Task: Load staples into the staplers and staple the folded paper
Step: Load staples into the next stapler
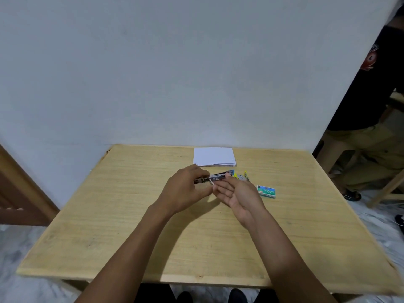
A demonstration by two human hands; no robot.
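A blue stapler [220, 176] is held above the middle of the wooden table [131, 215], its metal channel exposed. My left hand [185, 189] grips its left end with curled fingers. My right hand [238, 193] lies palm up just right of it, fingers fairly straight, fingertips touching the stapler's right part. A yellow stapler [242, 177] lies on the table behind my right hand, partly hidden. The green and white staple box [266, 191] sits to the right. Folded white paper [214, 156] rests near the table's far edge.
A pale wall rises right behind the table. Another person in dark top and khaki trousers [371, 127] sits at the far right beside a wooden stool. A brown door frame [21, 193] stands at the left. Marble floor surrounds the table.
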